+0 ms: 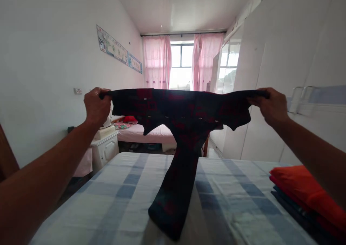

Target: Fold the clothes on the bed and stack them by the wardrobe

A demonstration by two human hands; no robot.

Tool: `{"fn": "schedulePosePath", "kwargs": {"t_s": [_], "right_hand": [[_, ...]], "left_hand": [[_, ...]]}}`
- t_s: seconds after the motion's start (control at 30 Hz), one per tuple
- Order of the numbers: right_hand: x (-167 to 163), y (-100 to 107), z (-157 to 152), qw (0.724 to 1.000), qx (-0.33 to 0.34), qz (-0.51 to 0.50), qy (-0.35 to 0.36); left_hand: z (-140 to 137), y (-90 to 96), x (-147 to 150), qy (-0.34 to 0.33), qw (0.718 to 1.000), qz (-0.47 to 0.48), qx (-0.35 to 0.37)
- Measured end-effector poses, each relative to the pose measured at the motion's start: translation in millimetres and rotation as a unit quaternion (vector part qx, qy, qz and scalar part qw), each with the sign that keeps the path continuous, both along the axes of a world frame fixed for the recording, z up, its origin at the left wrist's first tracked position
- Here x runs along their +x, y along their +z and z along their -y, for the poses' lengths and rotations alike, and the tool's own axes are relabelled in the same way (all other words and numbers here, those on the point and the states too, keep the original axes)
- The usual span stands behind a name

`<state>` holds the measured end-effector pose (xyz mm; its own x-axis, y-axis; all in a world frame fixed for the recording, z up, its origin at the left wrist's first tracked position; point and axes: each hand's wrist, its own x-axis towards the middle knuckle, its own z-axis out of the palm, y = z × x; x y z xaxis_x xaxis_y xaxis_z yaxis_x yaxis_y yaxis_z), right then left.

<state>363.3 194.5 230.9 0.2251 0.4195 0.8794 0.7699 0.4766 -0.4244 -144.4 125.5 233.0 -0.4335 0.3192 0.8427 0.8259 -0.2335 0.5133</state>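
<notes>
Closest to where I stand, a bed [127,205] spreads out under a blue-and-white checked cover, and at its right side sits a stack of clothes [302,182], orange on top with red and dark layers beneath, partly hidden by the right forearm. Those pieces look folded already, so I'd call that share of the work done. The dark garment [186,140], patterned in deep red, is another matter: it is held up over the bed, its upper edge drawn nearly straight, a row of small shiny fasteners running across it and one long part hanging down the middle. I cannot tell whether that lower end touches the cover. The left hand [97,106] pinches one end of the edge and the right hand [271,104] pinches the other, arms wide apart. To my eye this piece is laid out flat in the air but not yet folded or stacked. Beyond stand a white cabinet [105,151] on the left, a second bed [140,134] with a pink cover, and finally pink curtains [157,61] flanking a bright window [181,57].
</notes>
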Motion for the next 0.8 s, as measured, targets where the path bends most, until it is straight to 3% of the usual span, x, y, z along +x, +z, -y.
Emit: {"fn": "schedulePosePath", "kwargs": {"t_s": [0.07, 0.17, 0.27, 0.33, 0.37, 0.43, 0.63, 0.7, 0.8], "right_hand": [[10.2, -45.5, 39.8, 0.999, -0.038, 0.006, -0.034], [29.7, -140.7, 104.7, 0.975, -0.198, 0.057, -0.083], [43.9, -235.2, 161.3, 0.945, -0.32, 0.072, -0.011], [46.8, -278.3, 185.7, 0.919, -0.385, 0.082, 0.021], [46.9, -291.1, 192.9, 0.91, -0.405, 0.09, 0.027], [46.2, -299.4, 199.0, 0.904, -0.412, 0.111, 0.023], [56.5, -275.9, 212.4, 0.932, -0.335, 0.135, -0.038], [66.2, -285.7, 222.7, 0.933, -0.33, 0.139, -0.046], [85.5, -315.7, 234.3, 0.922, -0.337, 0.188, 0.029]], "left_hand": [[34.4, -44.4, -4.0, -0.005, 0.999, -0.03, -0.011], [93.1, -142.0, -19.3, -0.041, 0.988, -0.131, -0.071], [146.6, -242.1, -36.1, -0.132, 0.949, -0.208, -0.197], [168.8, -288.8, -41.7, -0.17, 0.921, -0.222, -0.271], [174.8, -302.9, -42.2, -0.178, 0.91, -0.23, -0.296], [179.0, -312.6, -40.2, -0.178, 0.897, -0.25, -0.316], [197.0, -285.4, -34.9, -0.133, 0.906, -0.311, -0.256], [211.8, -290.4, -34.8, -0.138, 0.894, -0.33, -0.269], [230.0, -305.7, -33.3, -0.157, 0.869, -0.335, -0.328]]}}
